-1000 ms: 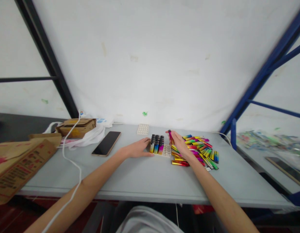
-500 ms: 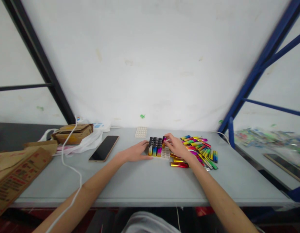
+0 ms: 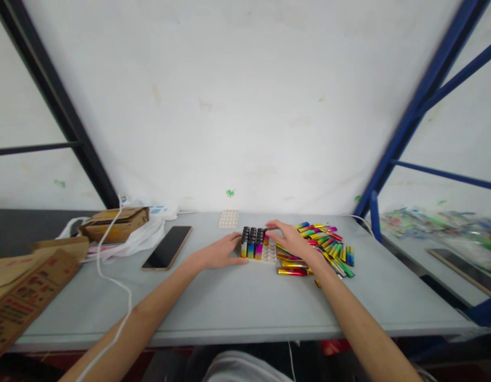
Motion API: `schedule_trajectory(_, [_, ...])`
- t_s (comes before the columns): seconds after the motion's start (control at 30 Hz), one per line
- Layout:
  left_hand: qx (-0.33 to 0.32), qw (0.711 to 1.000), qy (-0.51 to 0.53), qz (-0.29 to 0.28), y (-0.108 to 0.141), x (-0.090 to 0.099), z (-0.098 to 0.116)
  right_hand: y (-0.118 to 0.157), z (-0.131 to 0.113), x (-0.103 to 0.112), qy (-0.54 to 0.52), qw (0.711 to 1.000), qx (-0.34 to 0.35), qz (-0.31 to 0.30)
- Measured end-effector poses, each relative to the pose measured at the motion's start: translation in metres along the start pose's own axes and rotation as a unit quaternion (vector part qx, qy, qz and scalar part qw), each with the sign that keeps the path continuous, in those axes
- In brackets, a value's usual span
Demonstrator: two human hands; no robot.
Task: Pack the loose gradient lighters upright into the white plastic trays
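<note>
A white tray (image 3: pixel 271 253) with rows of round sockets lies mid-table. Upright lighters (image 3: pixel 252 248) with black tops and shiny multicoloured bodies fill its left part. My left hand (image 3: pixel 219 251) grips the tray's left end, thumb at the front corner and fingers behind. At the right edge of the standing rows, my right hand (image 3: pixel 287 237) pinches the top of a red-gold lighter (image 3: pixel 266 240) standing in the tray; the fingertips partly cover it. Bare sockets show below that hand. Loose lighters (image 3: pixel 329 246) lie in a pile to the right, partly behind my right wrist.
A second white socketed tray (image 3: pixel 228 218) lies near the wall. On the left are a phone (image 3: pixel 168 248), an opened cardboard box (image 3: pixel 116 223), white plastic bags (image 3: pixel 144 240) and a larger carton (image 3: pixel 31 297). A white cable (image 3: pixel 120 284) hangs across my left forearm. A blue frame (image 3: pixel 404 143) rises at right.
The lighter in my right hand has gone down into the tray beside the others. My left hand stays at the tray's left end. The camera view has shifted slightly.
</note>
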State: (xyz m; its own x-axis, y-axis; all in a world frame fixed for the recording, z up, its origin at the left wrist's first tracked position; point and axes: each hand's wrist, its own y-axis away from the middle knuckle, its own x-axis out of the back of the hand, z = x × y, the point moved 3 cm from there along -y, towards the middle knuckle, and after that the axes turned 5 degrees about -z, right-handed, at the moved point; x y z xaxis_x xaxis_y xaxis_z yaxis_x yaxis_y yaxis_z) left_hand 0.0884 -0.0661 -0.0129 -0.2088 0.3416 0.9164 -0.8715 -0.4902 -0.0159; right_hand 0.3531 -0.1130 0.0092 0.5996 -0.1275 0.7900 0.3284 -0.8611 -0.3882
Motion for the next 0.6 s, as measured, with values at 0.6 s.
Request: schedule_trajectory(0.6, [-0.017, 1.0, 0.026, -0.004, 0.0, 0.005, -0.006, -0.011, 0.063, 0.002, 0.222, 0.948, -0.224, -0.043])
